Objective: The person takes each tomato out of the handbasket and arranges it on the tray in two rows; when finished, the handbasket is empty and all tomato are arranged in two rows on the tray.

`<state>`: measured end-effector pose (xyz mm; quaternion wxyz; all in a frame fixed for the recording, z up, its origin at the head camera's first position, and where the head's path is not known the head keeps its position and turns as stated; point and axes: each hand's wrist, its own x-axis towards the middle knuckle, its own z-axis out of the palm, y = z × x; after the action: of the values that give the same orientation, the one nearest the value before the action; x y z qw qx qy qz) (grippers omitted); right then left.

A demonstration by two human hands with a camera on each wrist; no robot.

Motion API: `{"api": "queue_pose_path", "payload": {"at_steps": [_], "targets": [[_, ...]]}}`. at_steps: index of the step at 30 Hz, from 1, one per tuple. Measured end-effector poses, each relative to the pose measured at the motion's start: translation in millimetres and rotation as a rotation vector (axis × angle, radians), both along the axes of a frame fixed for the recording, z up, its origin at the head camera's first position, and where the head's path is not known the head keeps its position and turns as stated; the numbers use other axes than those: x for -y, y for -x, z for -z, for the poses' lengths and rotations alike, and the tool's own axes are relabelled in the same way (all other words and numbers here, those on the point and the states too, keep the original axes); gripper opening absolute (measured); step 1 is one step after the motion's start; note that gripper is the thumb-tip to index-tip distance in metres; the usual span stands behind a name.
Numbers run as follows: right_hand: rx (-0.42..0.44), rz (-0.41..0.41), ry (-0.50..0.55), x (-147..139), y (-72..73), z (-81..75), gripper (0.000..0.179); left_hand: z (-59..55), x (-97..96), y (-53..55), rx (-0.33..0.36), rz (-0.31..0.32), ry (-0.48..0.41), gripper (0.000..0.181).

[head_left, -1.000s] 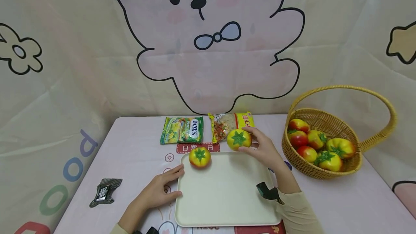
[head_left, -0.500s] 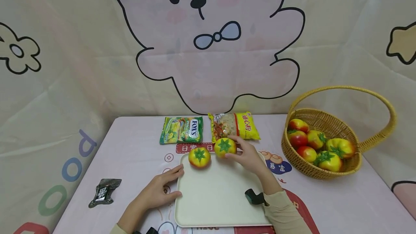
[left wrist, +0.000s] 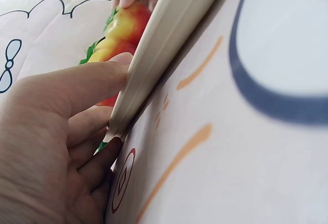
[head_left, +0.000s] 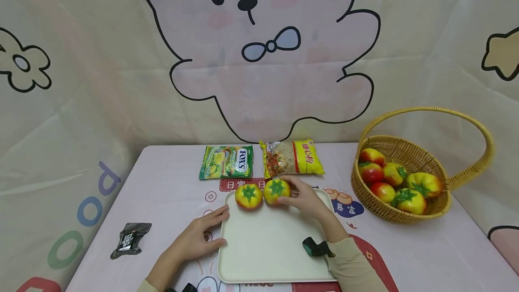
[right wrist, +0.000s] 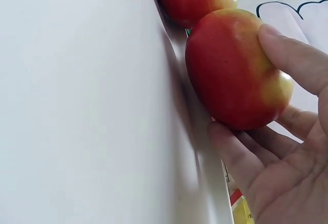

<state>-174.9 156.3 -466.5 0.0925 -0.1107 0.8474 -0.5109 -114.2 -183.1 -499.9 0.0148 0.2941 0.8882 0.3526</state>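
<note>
My right hand (head_left: 303, 197) grips a yellow-and-red tomato (head_left: 274, 191) with a green star-shaped top, at the far edge of the cream tray (head_left: 275, 247). In the right wrist view the thumb lies on one side of this tomato (right wrist: 230, 75) and the fingers reach round the other. A second tomato (head_left: 248, 196) sits right beside it, in the tray's far left corner. My left hand (head_left: 200, 235) rests at the tray's left rim, fingers extended. Seen from the left wrist, its thumb and fingertips touch the tray wall (left wrist: 154, 55).
A wicker basket (head_left: 439, 202) with a tall handle stands on the right, several tomatoes inside. Behind the tray lie a green snack packet (head_left: 225, 162) and a yellow food packet (head_left: 308, 157). A small black packet (head_left: 129, 239) lies on the left of the table.
My right hand has carried the tomato leftward and down to the tray, beside the other tomato. The left hand has stayed at the tray's left rim.
</note>
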Motion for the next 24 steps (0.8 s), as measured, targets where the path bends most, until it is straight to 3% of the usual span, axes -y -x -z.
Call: {"api": "queue_pose_path", "payload": {"at_steps": [24], "targets": [[0.021, -0.148, 0.083, -0.2, -0.7, 6.2, 0.06, -0.4, -0.8, -0.3, 0.008, -0.012, 0.003, 0.065]]}}
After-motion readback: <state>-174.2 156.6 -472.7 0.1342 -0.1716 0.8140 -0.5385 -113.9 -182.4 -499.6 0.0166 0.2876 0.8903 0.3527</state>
